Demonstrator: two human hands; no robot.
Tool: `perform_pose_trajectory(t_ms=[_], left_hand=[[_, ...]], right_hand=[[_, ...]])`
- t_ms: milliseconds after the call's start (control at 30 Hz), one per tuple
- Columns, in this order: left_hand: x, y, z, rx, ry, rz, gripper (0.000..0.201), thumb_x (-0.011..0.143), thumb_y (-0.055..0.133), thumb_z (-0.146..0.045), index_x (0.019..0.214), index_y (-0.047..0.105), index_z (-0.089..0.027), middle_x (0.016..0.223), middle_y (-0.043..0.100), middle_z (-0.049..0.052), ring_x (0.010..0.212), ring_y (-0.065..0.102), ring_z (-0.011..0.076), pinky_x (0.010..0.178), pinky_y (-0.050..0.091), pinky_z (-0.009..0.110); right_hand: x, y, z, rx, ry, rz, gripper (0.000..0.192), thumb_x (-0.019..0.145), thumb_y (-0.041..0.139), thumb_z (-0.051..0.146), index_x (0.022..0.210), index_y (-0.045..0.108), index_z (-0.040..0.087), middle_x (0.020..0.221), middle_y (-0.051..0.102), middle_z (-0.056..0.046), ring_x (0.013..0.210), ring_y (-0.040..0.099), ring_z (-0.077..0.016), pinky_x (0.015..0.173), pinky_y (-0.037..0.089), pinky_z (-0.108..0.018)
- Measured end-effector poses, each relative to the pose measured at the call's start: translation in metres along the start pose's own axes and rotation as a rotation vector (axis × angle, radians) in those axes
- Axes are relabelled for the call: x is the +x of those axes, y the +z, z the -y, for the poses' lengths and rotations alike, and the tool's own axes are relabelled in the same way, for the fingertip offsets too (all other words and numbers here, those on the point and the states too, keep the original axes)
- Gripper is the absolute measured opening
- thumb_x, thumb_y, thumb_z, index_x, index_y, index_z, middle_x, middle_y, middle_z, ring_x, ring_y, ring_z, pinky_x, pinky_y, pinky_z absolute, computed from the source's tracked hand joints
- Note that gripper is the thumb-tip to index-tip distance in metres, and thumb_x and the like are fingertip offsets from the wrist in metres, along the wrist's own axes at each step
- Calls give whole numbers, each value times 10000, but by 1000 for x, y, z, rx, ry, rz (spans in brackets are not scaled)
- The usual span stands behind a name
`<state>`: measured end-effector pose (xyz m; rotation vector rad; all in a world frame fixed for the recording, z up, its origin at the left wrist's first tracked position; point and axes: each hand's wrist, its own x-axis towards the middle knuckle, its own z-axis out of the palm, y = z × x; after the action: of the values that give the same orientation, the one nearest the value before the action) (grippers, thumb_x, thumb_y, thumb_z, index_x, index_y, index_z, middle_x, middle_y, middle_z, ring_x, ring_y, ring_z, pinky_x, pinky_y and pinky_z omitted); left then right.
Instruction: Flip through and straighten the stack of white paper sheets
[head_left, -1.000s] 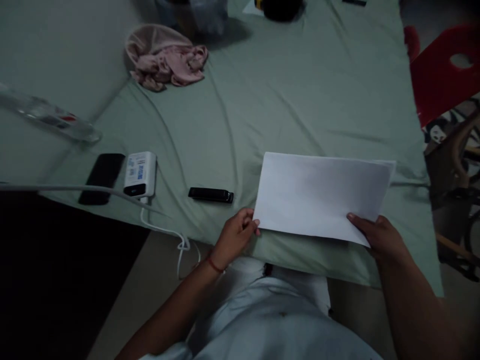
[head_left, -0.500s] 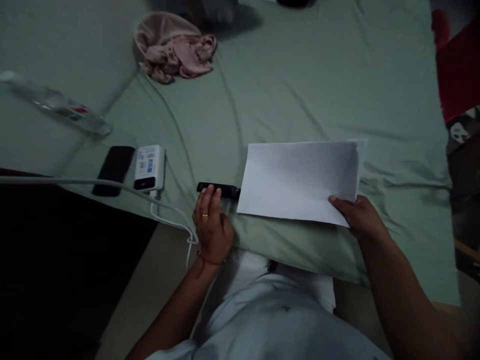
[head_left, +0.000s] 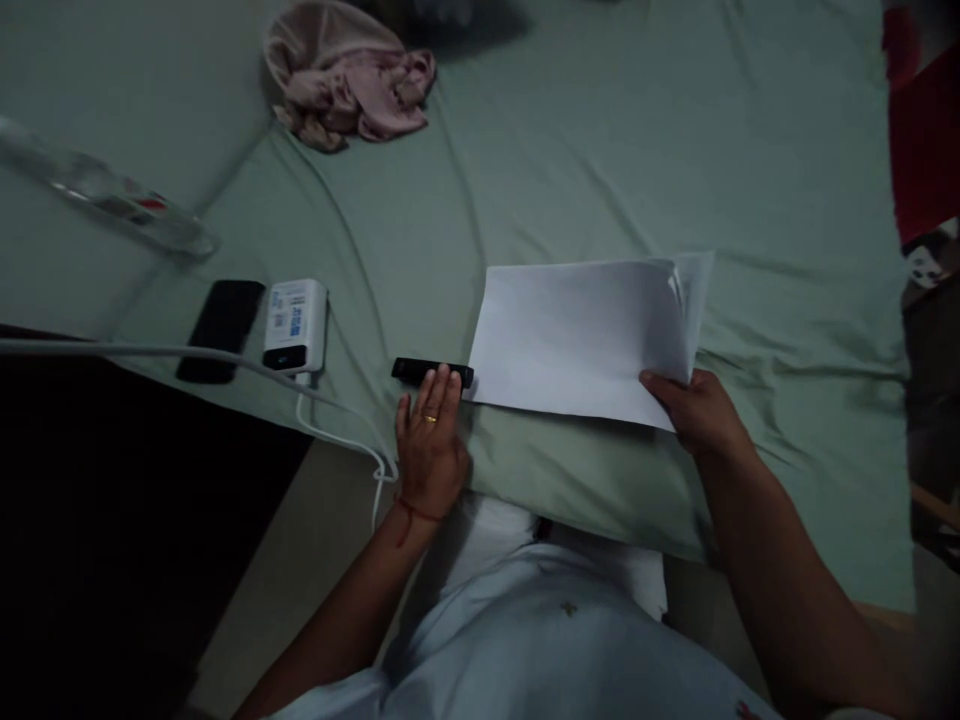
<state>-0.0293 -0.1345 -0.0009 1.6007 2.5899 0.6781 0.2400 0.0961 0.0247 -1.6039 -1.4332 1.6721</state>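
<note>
I have the papers [head_left: 566, 330] gathered, pinched near the near right corner by my right fingers [head_left: 661, 387], their right edges uneven, but the stapler [head_left: 411, 371] at their left end lies unlifted on the green cloth [head_left: 675, 150] under my outstretched, ungripping left fingers [head_left: 448, 392].

From here I see the left hand [head_left: 431, 455] palm down, fingers [head_left: 451, 393] stretched forward; the right hand [head_left: 701, 410] pinches, thumb [head_left: 661, 386] uppermost.

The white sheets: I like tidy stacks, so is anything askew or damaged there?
Slightly askew: by the right hand, the white sheets fan apart and the top one curls, so their edges don't line up. No tear shows.
</note>
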Motion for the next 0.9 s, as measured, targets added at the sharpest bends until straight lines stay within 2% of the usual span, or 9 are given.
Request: perform_pose_trajectory(t_ms=[200, 300, 433, 533, 600, 700, 767, 833, 900], left_hand=[[3, 1, 5, 31, 23, 16, 758, 847, 470, -29, 1583, 548, -195, 1671, 497, 127, 1576, 460, 250, 1320, 216, 461], [2, 2, 4, 21, 36, -32, 734, 879, 465, -42, 1595, 529, -195, 1659, 521, 138, 1571, 467, 262, 1312, 238, 480], [-2, 4, -13, -57, 52, -193, 706, 909, 513, -100, 1611, 486, -171, 1665, 510, 185, 1626, 367, 306, 1320, 246, 525], [8, 9, -46, -196, 129, -317, 523, 979, 542, -191, 1501, 573, -183, 1607, 560, 195, 1600, 401, 314, 1303, 307, 537], [29, 16, -73, -376, 139, -330, 386, 1033, 543, -308, 1396, 617, -201, 1528, 614, 177, 1523, 491, 298, 1269, 373, 523], [84, 39, -108, -746, -63, -277, 461, 1046, 526, -575, 1312, 615, -209, 1448, 638, 171, 1384, 596, 280, 1141, 505, 470], [125, 60, -125, -975, -207, -127, 570, 987, 558, -710, 1245, 628, -207, 1275, 706, 143, 1216, 679, 260, 1070, 543, 439], [158, 79, -139, -1117, -242, 66, 591, 938, 622, -736, 1166, 659, -192, 1147, 738, 123, 1111, 701, 254, 1008, 559, 422], [176, 93, -147, -1126, -196, 204, 544, 904, 694, -700, 1070, 694, -182, 1058, 755, 111, 1019, 700, 253, 931, 564, 402]], right_hand=[[8, 12, 0, 0, -85, -17, 385, 731, 824, 538, 741, 682, 180, 671, 617, -21, 570, 492, -135, 511, 370, -284], [9, 10, 0, -32, -173, -48, 412, 755, 812, 549, 669, 615, 198, 612, 540, 4, 544, 435, -115, 490, 322, -276], [12, -23, -3, 12, -183, -153, 426, 695, 869, 556, 645, 621, 213, 582, 505, 17, 525, 417, -114, 469, 323, -282], [13, -61, -8, 68, -123, -225, 446, 591, 934, 572, 660, 666, 222, 599, 565, -2, 531, 461, -138, 449, 350, -294], [13, -84, -10, 87, -118, -248, 473, 538, 961, 585, 649, 668, 231, 594, 573, -3, 526, 466, -143, 437, 358, -298], [13, -105, -11, 111, -139, -314, 499, 482, 978, 579, 637, 656, 230, 578, 565, 14, 520, 456, -129, 442, 352, -281], [15, -112, -13, 139, -155, -372, 509, 445, 983, 557, 639, 655, 220, 591, 579, 20, 531, 460, -121, 465, 363, -273], [20, -116, -17, 176, -168, -412, 510, 433, 980, 545, 645, 656, 213, 613, 593, 16, 547, 467, -119, 490, 378, -276], [26, -119, -22, 194, -165, -428, 514, 444, 976, 549, 620, 626, 216, 602, 570, 17, 543, 448, -117, 490, 367, -282]])
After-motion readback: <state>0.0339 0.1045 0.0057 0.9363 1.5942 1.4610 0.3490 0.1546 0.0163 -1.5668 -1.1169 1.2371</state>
